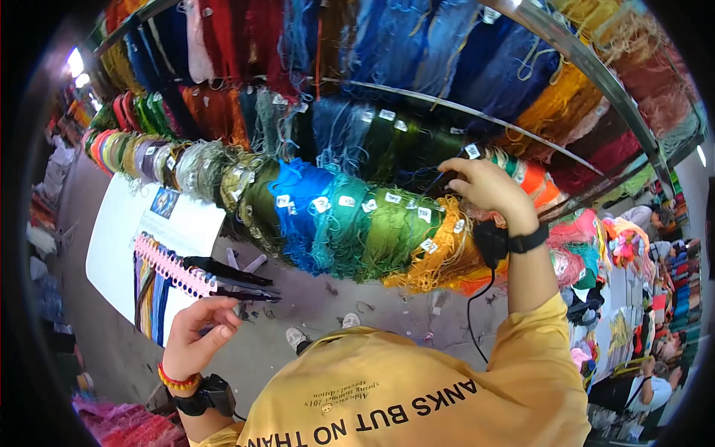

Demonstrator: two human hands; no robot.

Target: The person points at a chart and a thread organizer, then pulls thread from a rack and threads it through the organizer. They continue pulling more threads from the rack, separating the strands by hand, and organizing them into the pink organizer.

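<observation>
My right hand (pixel 488 190) reaches across a long row of thread hanks, its fingers bent together on what looks like a thin dark thread (pixel 430 184). Below it hang tagged hanks: a yellow-orange hank (pixel 441 249), a green hank (pixel 387 235) and a blue hank (pixel 298 216). My left hand (pixel 199 335) is in the air at lower left, fingers loosely curled, thumb apart, nothing in it. Just beyond it lies a pink holed thread holder (pixel 175 267) with several coloured thread bundles (pixel 151 294) and black bundles (pixel 234 279) looped through. A white sheet (pixel 112 246) lies beneath the holder.
Dense hanks in blue (pixel 402 45), red (pixel 238 45) and orange (pixel 555 97) hang from metal rails (pixel 588 59) ahead. A grey floor (pixel 298 305) with thread scraps shows below the row. At far right, other people (pixel 652 391) sit by tables of coloured thread.
</observation>
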